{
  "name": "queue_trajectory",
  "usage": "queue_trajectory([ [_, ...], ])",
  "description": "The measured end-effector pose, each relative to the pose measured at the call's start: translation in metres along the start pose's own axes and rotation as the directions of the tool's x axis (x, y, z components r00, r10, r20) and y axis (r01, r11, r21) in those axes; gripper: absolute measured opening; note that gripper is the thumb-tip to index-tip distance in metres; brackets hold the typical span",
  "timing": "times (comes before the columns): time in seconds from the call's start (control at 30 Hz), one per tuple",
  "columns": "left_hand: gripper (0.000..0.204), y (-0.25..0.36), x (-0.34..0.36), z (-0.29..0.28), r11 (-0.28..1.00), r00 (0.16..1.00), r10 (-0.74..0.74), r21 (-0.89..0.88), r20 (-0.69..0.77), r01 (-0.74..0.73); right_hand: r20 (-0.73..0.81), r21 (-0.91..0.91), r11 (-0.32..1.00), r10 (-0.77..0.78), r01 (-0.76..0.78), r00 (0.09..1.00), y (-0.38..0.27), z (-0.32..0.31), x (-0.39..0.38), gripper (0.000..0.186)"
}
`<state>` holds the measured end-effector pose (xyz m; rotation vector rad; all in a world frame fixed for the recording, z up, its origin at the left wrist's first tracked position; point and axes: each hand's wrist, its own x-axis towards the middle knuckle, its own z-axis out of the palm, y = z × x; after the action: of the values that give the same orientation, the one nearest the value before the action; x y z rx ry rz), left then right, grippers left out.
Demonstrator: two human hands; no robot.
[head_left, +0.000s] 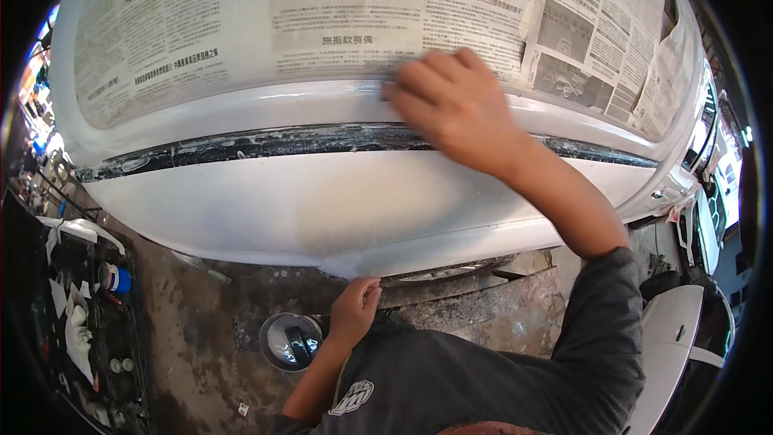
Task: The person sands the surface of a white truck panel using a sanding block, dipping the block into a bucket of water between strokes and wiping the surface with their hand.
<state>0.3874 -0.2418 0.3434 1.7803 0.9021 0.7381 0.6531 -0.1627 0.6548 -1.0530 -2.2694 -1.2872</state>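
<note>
A white car body point(241, 205) spreads across the view, with a dark, white-smeared strip point(306, 142) running lengthwise along it. Newspaper point(346, 16) covers the surface beyond that strip. Over the white ledge between paper and strip is my right hand point(451, 105), its fingers bent down against the surface and slightly blurred. A small dark edge shows by its fingertips; what it is, I cannot make out. Lower down, my left hand point(354, 314) is loosely closed beside the panel's bottom edge, with nothing visible in it. A dull greyish patch point(346, 201) marks the white panel.
A round bucket point(270, 345) with a black object inside stands on the stained floor, left of my left forearm. At the far left, a blue-labelled can point(118, 278) and a crumpled white cloth point(79, 338) lie on a dark surface. A white car part point(668, 354) stands at the right.
</note>
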Motion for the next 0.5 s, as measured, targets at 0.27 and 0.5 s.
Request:
queue_trajectory([
  [0.27,0.021,0.007,-0.001,-0.003,0.999,1.000,0.002,0.033,-0.024,-0.002,-0.057,0.000,0.999,-0.037,0.037,0.998,-0.007,0.012,0.014,0.009],
  [0.5,0.022,-0.008,-0.014,-0.012,0.997,0.999,-0.002,0.075,-0.050,0.006,0.000,-0.089,0.996,0.001,-0.001,1.000,0.024,-0.018,-0.040,0.010],
])
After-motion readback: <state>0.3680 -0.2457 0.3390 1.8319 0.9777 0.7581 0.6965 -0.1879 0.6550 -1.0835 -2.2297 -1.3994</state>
